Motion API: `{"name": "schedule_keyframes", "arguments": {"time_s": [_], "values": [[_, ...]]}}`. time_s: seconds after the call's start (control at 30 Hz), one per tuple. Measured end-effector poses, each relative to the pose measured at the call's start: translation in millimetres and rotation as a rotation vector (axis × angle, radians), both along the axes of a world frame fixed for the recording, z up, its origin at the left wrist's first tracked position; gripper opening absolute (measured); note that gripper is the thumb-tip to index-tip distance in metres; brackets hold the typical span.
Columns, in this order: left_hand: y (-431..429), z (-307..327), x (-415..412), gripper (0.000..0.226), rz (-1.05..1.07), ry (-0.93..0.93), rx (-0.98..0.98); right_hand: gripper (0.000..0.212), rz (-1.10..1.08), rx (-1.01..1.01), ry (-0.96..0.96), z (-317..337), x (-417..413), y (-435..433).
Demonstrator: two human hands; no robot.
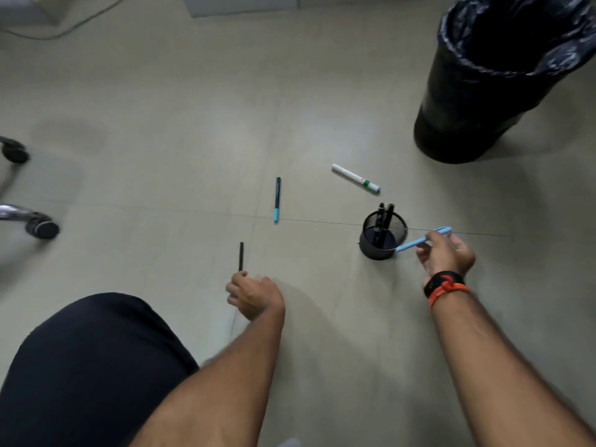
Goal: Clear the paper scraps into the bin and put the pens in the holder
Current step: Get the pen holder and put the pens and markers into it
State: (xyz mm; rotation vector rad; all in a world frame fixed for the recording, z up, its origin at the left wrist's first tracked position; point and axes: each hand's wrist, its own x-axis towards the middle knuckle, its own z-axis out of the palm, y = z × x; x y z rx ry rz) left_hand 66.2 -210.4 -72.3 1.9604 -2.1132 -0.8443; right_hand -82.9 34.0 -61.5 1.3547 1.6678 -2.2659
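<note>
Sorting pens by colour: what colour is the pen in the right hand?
Light blue pen, seen in the head view.

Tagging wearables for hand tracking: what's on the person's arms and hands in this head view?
Both forearms are bare, no sleeves or gloves in view. The right hand has a black watch-like band with a red-orange detail at the wrist, and a thin orange strap lies right beside it. The left hand and its wrist carry nothing visible. No rings can be made out.
</note>
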Motion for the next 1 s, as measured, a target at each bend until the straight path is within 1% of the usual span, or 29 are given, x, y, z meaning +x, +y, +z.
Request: {"name": "schedule_keyframes", "arguments": {"time_s": [0.07,0.1,0.13,0.23,0.27,0.33,0.43,0.5,0.57,0.6,0.67,0.73,0.8,0.87,0.93,1.0], "values": [[-20.1,-3.9,5.2,0.053,0.122,-0.042,0.014,0.062,-0.024,-0.038,0.033,13.4,-5.7,-7.9],[-27.8,-6.0,7.7,0.055,0.166,-0.047,0.037,0.064,-0.026,-0.065,0.058,21.0,-8.2,-13.2],[-34.3,-9.4,10.8,0.05,0.187,-0.052,0.059,0.066,-0.02,-0.09,0.088,28.2,-10.6,-18.8],[-43.9,-20.1,17.0,0.023,0.163,-0.094,0.103,0.064,0.026,-0.103,0.179,44.5,-15.9,-31.8],[-44.9,-21.9,18.0,0.019,0.158,-0.095,0.11,0.061,0.042,-0.093,0.198,49.3,-16.8,-34.6],[-43.5,-20.4,17.1,0.019,0.169,-0.061,0.131,0.054,0.075,-0.065,0.236,57.4,-19.0,-39.1],[-28.7,-1.4,5.1,0.015,0.148,0.072,0.135,0.046,0.15,0.059,0.308,64.0,-23.5,-43.3],[-12.7,20.5,-11.5,0.011,0.021,0.228,0.102,0.044,0.216,0.217,0.348,64.0,-27.0,-43.7],[1.3,41.7,-31.3,0.008,-0.17,0.394,0.064,0.043,0.293,0.395,0.368,59.5,-27.7,-42.3],[6.9,50.3,-41.2,0.007,-0.274,0.455,0.05,0.041,0.328,0.473,0.373,56.5,-26.2,-41.7],[14.1,62.6,-59.0,0.006,-0.478,0.514,0.051,0.039,0.397,0.6,0.374,50.1,-20.3,-41.3],[18.0,70.8,-74.7,0.005,-0.687,0.49,0.084,0.037,0.459,0.696,0.347,44.8,-13.3,-42.1],[20.8,78.7,-88.0,0.005,-0.838,0.417,0.101,0.036,0.507,0.773,0.315,37.9,-6.1,-42.6],[23.8,86.2,-98.9,0.013,-0.894,0.348,0.11,0.033,0.55,0.826,0.299,29.7,0.9,-41.5],[29.6,91.2,-107.3,0.027,-0.931,0.309,0.129,0.032,0.583,0.848,0.293,23.0,5.1,-37.7],[37.5,94.0,-116.1,0.03,-0.986,0.285,0.143,0.032,0.599,0.859,0.296,22.2,6.1,-33.5]]}}
